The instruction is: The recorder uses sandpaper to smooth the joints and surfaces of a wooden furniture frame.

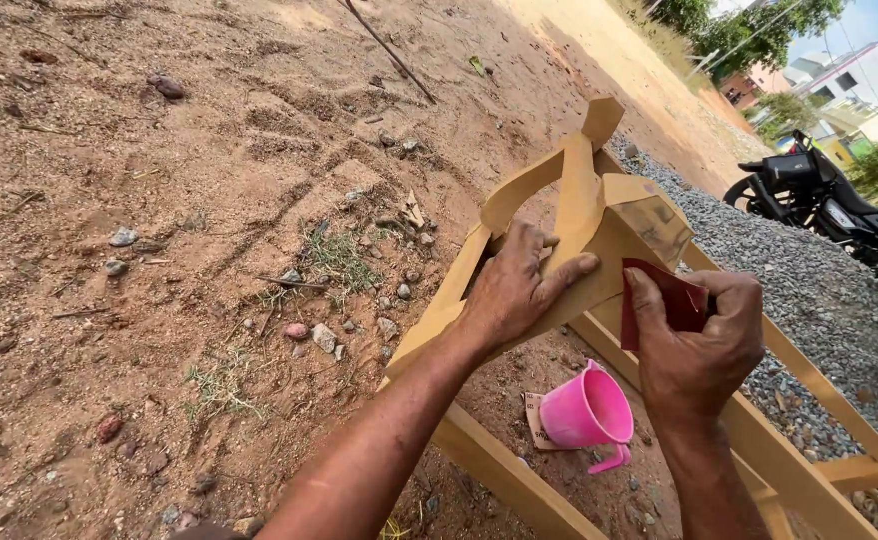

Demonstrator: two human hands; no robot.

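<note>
While we brace the frame (599, 215) with the left hand (514, 290), fingers spread flat on its yellow-brown face, the right hand (699, 345) pinches a folded dark red sandpaper (659, 300) just beside the upper edge. We judge that even, light strokes along the edge work best, with the left hand well clear. A pink mug (589, 410) lies on the ground (159, 250) below.

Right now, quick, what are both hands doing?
Left hand: open, pressed flat on the tan wooden frame.
Right hand: closed, holding a dark red folded sheet.
</note>
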